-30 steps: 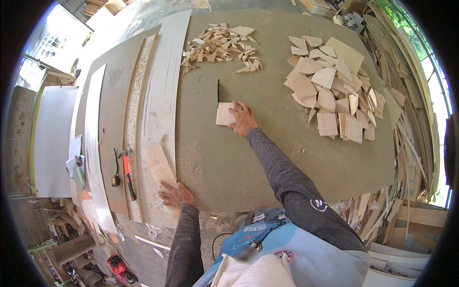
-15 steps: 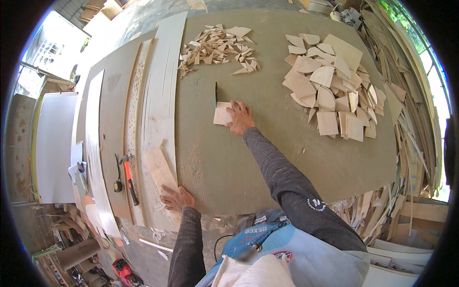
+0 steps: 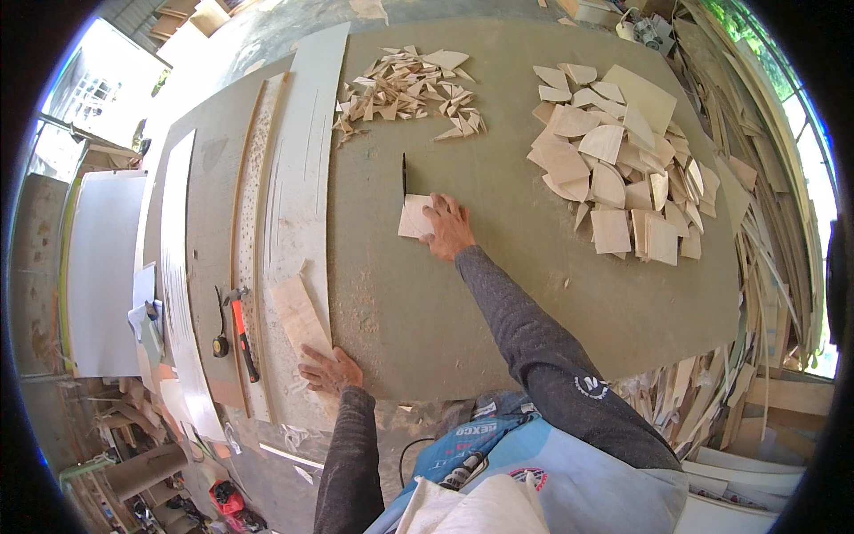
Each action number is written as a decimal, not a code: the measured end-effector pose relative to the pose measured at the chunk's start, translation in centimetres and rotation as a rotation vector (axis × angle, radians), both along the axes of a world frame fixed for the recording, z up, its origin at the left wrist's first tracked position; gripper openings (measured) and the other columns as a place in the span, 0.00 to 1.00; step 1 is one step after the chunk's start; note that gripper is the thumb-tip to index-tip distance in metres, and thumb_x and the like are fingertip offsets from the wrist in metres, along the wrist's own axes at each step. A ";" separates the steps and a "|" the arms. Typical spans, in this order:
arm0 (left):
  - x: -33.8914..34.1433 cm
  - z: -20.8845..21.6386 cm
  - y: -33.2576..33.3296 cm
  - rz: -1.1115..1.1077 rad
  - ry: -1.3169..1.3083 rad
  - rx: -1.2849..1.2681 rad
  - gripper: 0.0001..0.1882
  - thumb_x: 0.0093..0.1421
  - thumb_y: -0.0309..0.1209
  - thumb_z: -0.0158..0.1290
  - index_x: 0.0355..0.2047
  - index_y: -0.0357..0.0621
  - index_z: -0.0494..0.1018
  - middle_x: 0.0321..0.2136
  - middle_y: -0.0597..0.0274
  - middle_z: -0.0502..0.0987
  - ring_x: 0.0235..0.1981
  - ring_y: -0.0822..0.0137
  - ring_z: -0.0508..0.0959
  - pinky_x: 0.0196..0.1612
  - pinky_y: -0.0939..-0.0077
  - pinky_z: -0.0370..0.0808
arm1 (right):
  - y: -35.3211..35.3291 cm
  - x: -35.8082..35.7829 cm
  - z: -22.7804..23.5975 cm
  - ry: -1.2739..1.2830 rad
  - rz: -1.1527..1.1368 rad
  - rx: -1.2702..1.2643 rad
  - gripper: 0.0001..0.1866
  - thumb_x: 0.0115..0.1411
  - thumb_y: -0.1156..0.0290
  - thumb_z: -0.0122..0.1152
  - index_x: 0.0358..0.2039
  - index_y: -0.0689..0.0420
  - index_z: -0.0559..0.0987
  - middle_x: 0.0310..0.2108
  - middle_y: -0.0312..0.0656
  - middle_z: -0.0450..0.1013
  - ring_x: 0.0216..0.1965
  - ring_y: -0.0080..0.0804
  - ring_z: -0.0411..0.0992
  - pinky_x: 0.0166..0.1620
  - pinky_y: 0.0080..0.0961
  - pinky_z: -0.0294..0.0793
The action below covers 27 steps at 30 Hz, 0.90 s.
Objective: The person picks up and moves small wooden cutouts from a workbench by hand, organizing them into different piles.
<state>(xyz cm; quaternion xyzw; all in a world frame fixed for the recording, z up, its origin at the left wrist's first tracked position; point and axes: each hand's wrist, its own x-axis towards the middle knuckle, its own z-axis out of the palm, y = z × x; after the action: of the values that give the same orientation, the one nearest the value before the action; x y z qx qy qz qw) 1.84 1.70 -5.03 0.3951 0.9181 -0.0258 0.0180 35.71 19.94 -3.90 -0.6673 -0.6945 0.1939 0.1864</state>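
Observation:
My right hand [image 3: 447, 228] grips a small, pale, square plywood piece [image 3: 414, 216] from its right side, fingers resting on top. The piece lies on the greenish-brown tabletop [image 3: 463, 329]. At its far edge, a thin black blade-like strip [image 3: 404, 174] touches or nearly touches it; I cannot tell which. To the near left, my left hand [image 3: 331, 369] lies open, fingers spread, over the near end of a longer pale wooden board [image 3: 300, 311]. That board slants across a long whitish strip [image 3: 298, 169], and part of it is hidden under the hand.
Small triangular offcuts [image 3: 405, 84] lie heaped at the far side. A larger pile of rounded and square plywood pieces [image 3: 614, 160] covers the far right. At left are an orange-handled hammer [image 3: 242, 338], a tape measure [image 3: 221, 345] and a long wooden strip [image 3: 245, 196].
My right hand and the square plywood piece have shifted very slightly toward me. My left hand stays in place on the board.

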 end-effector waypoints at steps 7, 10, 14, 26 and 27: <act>0.0 0.0 0.1 0.011 -0.029 -0.017 0.46 0.68 0.50 0.51 0.77 0.61 0.36 0.72 0.29 0.45 0.73 0.35 0.48 0.71 0.33 0.47 | 0.8 -0.1 1.1 -0.007 -0.014 -0.070 0.34 0.54 0.62 0.74 0.60 0.56 0.72 0.71 0.48 0.56 0.73 0.47 0.47 0.69 0.59 0.52; 0.1 0.2 0.2 0.017 -0.041 -0.030 0.46 0.68 0.50 0.50 0.77 0.61 0.35 0.72 0.29 0.44 0.74 0.35 0.47 0.71 0.33 0.47 | 1.0 -0.2 1.4 -0.030 -0.037 -0.113 0.37 0.54 0.62 0.74 0.63 0.55 0.72 0.72 0.47 0.55 0.73 0.45 0.47 0.70 0.54 0.51; 0.0 -0.1 0.3 0.013 -0.033 -0.019 0.46 0.68 0.50 0.50 0.77 0.61 0.36 0.71 0.29 0.45 0.73 0.34 0.48 0.71 0.32 0.47 | 1.0 -0.1 1.2 -0.039 -0.025 -0.117 0.38 0.54 0.61 0.75 0.64 0.54 0.71 0.72 0.47 0.56 0.73 0.45 0.47 0.70 0.54 0.51; 0.1 0.0 0.0 -0.006 0.012 -0.002 0.46 0.68 0.49 0.52 0.77 0.60 0.38 0.70 0.29 0.48 0.72 0.35 0.50 0.70 0.32 0.50 | 0.8 -0.5 0.1 0.004 -0.048 0.001 0.34 0.52 0.62 0.76 0.58 0.58 0.74 0.71 0.49 0.56 0.72 0.49 0.48 0.68 0.56 0.54; 0.2 0.3 0.1 -0.001 0.010 -0.005 0.46 0.68 0.49 0.52 0.77 0.60 0.38 0.70 0.29 0.48 0.73 0.35 0.50 0.70 0.32 0.50 | 0.8 -0.4 0.0 0.008 -0.046 -0.001 0.35 0.52 0.62 0.76 0.59 0.59 0.73 0.71 0.49 0.56 0.73 0.49 0.48 0.68 0.56 0.54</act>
<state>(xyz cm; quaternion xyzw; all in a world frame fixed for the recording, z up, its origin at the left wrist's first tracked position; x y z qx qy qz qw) 2.05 1.75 -4.78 0.3955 0.9179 -0.0302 0.0144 35.30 20.77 -3.86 -0.6825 -0.6781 0.1926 0.1930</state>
